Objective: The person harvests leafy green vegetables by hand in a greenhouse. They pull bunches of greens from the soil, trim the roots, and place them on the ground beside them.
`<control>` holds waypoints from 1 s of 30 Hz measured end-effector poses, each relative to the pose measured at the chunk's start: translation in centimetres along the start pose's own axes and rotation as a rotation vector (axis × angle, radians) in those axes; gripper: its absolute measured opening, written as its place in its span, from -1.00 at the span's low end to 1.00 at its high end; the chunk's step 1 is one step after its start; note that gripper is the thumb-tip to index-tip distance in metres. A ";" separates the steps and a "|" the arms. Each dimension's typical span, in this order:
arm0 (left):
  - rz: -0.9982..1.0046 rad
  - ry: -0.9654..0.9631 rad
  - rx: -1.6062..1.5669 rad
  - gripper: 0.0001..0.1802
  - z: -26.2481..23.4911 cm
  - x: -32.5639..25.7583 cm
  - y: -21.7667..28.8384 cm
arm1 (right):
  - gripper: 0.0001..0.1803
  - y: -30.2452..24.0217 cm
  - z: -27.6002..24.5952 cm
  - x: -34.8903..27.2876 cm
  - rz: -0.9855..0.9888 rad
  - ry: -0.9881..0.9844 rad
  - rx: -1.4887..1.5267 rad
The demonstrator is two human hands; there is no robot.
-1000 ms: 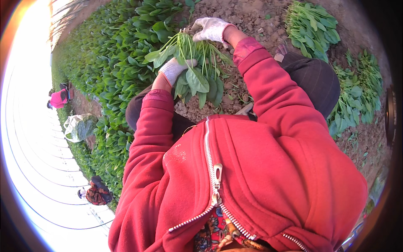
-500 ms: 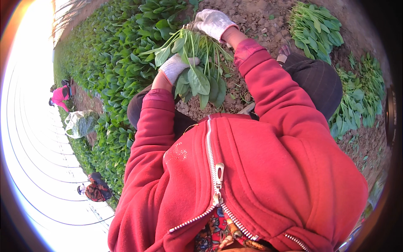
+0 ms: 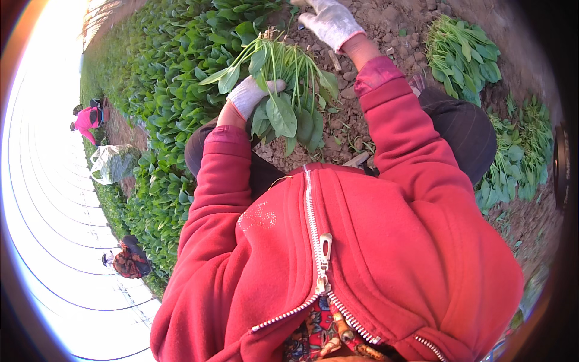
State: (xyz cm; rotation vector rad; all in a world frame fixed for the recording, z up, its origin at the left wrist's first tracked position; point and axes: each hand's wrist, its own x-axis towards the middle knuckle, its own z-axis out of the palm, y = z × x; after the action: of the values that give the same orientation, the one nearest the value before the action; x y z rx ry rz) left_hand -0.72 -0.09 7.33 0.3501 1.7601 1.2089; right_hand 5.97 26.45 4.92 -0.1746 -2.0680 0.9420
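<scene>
My left hand (image 3: 252, 96), in a pale knit glove, is closed around a bunch of spinach (image 3: 282, 114). The bunch hangs with its broad green leaves downward and its trimmed root ends upward. My right hand (image 3: 330, 25), gloved in the same pale knit, is above and to the right of the root ends, apart from them. Its thumb and fingers are spread with nothing visible between them, though the fingertips reach the top edge of the view.
Dense growing spinach (image 3: 175, 78) fills the left side. Cut bunches lie on the soil at right: one pile (image 3: 464, 57) farther off, another (image 3: 515, 154) nearer. Two people work at far left, one in pink (image 3: 86, 120), near a clear plastic bag (image 3: 113, 163) of greens.
My right hand has moved away from the root ends, up and to the right, and its fingers have spread. My left hand keeps hold of the spinach in nearly the same place.
</scene>
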 end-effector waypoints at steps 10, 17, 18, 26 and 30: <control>0.162 0.068 0.590 -0.49 -0.6 3.0 -1.2 | -0.57 -4.9 4.2 -2.9 -0.364 -0.288 -0.210; 0.107 0.093 0.591 -0.48 -1.2 2.6 -1.8 | -0.69 -3.8 5.3 -3.1 -0.447 -0.249 -0.267; 0.103 0.076 0.572 -0.46 -1.2 2.7 -1.7 | -0.70 -3.9 5.3 -3.2 -0.491 -0.207 -0.241; -0.161 0.205 0.172 -0.49 -0.6 2.2 -1.0 | -0.88 -7.4 3.4 -1.4 -0.117 -0.426 0.266; -0.055 0.184 -0.147 -0.57 -1.1 0.9 -0.9 | -0.71 -6.2 -0.6 1.3 -0.017 -0.329 0.452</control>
State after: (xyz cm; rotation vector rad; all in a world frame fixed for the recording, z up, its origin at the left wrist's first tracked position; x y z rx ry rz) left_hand -1.86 -0.54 6.16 0.1059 1.8100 1.3570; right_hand 6.82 22.92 10.13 0.2512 -2.0763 1.4760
